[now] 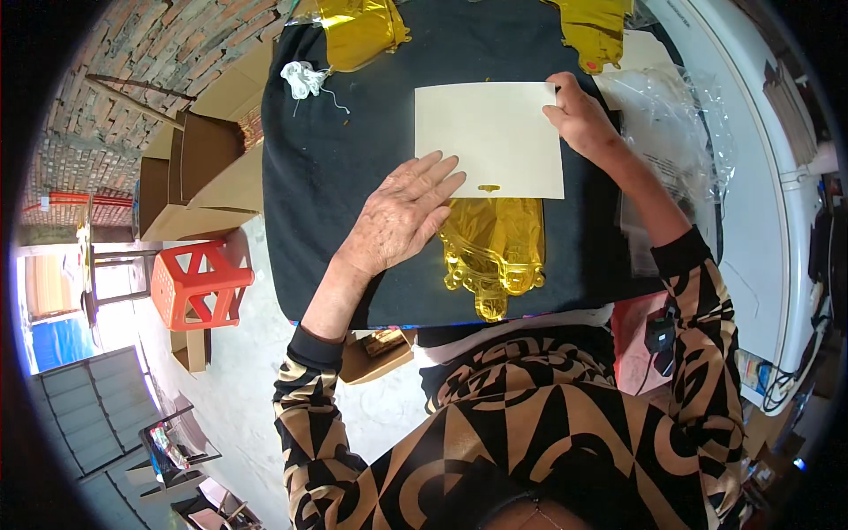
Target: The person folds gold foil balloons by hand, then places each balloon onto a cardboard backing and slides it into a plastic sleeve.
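A cream-white card (490, 132) with a small slot near its lower edge lies over a flat gold foil piece (495, 247) that looks like an uninflated balloon. Gold shows through the slot, and the foil's crinkled lower part sticks out toward me; the rest is hidden under the card. My right hand (579, 115) pinches the card's upper right corner between thumb and fingers. With fingers stretched out, my left hand (397, 212) lies flat at the card's lower left corner, its fingertips touching it.
More gold foil pieces lie at the far left (358, 31) and far right (594, 31) of the black-covered table (353, 141). A bundle of white string (303, 79) sits at the left, clear plastic bags (671, 132) at the right. Beyond the left edge are cardboard boxes (199, 185) and a red stool (199, 281).
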Available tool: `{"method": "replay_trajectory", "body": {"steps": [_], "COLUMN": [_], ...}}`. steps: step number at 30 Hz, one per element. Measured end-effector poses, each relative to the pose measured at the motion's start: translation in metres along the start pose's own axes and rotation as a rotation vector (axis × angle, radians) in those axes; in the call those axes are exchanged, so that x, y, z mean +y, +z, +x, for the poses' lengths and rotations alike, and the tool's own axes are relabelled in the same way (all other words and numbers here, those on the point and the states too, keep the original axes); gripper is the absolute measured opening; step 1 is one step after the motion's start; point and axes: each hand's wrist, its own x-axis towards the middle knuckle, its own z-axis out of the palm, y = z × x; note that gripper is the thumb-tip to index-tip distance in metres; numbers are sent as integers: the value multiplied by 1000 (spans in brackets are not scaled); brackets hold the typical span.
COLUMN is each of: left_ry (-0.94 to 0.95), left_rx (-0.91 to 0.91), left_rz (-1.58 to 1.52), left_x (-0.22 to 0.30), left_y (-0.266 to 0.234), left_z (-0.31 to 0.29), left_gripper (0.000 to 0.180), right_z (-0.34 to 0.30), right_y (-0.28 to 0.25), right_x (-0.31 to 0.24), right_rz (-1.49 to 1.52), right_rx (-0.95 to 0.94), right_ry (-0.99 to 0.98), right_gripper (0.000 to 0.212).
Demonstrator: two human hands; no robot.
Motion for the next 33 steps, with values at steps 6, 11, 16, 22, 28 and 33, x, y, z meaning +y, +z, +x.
{"method": "replay_trajectory", "body": {"steps": [6,11,16,22,28,33], "left_ry": [-2,-14,7,22,29,-10], "left_rx": [1,-24,-3,30,48,-15], "left_rz": [26,38,37,46,24,10], "left_x": [-4,-5,-6,-7,-6,-7], "left_y": [5,4,6,9,9,7], "left_z": [-3,-3,0,-4,-3,-5], "left_gripper": [49,50,51,53,55,55], "right_z": [-20,-81,-130,-129,-153,-165], "right_y": [-7,-26,-29,-41,-9,17], "right_x": [-36,-97,-114,-135,-160,-164], "right_rz": [-237,-169,-307,-206,-215,-284], "right_rx": [57,-85,-292,-393,-434,-278], "right_ry": [-121,-429,-533,-550,-474,-449], "right_gripper": [57,60,56,67,93,83]}}
